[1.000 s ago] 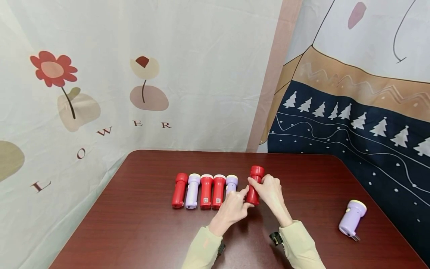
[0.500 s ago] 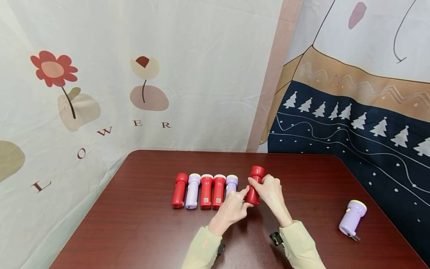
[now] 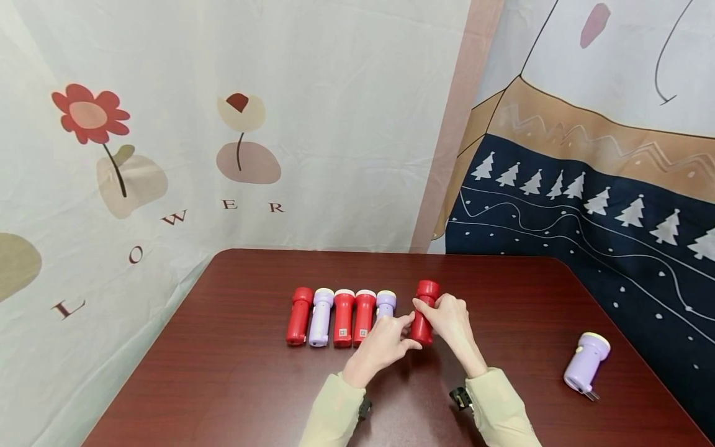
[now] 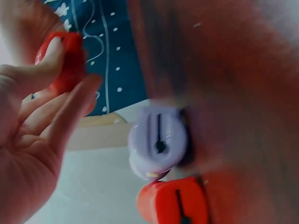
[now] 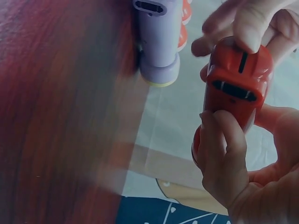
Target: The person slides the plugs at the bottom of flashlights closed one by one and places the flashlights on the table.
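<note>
A red flashlight (image 3: 426,310) is held at a slight tilt between both hands, to the right of the row. My right hand (image 3: 450,318) grips its body, thumb on the near left side. My left hand (image 3: 384,343) has its thumb on the tail end and its fingers along the side. In the right wrist view the flashlight's (image 5: 238,84) tail shows a dark slot, with the left thumb (image 5: 250,28) beside it. A lilac flashlight (image 3: 385,303), partly hidden behind the left hand, ends the row; in the left wrist view a lilac flashlight (image 4: 158,140) shows its tail.
More flashlights lie side by side to the left: red (image 3: 299,316), lilac (image 3: 321,318), red (image 3: 343,316) and red (image 3: 364,313). Another lilac flashlight (image 3: 586,363) with metal prongs out lies at the right of the brown table (image 3: 223,385). Patterned cloths (image 3: 346,124) hang behind.
The red flashlight has dropped slightly toward the near edge. My left hand has shifted a little left and nearer; the right hand has barely moved. The other flashlights stay put.
</note>
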`<action>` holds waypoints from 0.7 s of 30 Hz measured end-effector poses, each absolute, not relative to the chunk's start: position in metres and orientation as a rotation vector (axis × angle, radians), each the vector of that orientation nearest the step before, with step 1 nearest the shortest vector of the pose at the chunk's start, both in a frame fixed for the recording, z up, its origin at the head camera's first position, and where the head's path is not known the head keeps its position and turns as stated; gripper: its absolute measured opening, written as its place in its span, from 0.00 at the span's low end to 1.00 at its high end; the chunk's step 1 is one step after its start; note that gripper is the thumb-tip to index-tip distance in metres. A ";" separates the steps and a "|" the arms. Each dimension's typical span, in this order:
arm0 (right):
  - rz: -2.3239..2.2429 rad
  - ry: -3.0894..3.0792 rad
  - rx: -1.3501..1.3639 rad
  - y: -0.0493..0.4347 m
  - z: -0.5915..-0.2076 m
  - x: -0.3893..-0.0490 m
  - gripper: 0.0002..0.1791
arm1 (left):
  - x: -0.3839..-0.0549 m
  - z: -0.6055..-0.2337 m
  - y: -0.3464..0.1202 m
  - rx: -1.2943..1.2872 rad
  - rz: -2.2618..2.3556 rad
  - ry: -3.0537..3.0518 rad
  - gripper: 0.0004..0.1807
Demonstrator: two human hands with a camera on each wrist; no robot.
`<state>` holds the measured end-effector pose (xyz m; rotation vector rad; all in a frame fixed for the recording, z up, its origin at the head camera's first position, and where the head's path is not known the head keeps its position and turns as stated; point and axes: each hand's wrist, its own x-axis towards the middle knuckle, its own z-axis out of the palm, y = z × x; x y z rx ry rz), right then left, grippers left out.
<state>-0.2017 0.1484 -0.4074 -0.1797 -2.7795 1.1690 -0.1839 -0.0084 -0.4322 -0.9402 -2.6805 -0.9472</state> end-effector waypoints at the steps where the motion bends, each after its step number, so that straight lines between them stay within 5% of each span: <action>1: 1.171 -2.785 -0.183 0.148 -0.408 -0.202 0.24 | -0.185 -0.431 -0.010 -0.943 -0.976 -2.706 0.30; 7: 1.197 -2.802 -0.216 0.151 -0.412 -0.203 0.23 | -0.191 -0.427 -0.020 -0.870 -1.059 -2.754 0.23; 13: 1.247 -2.806 -0.254 0.153 -0.414 -0.204 0.22 | -0.196 -0.434 -0.020 -0.458 -0.744 -2.611 0.11; 21: 1.234 -2.846 -0.267 0.151 -0.419 -0.206 0.23 | -0.195 -0.443 -0.012 -0.127 -0.535 -2.695 0.18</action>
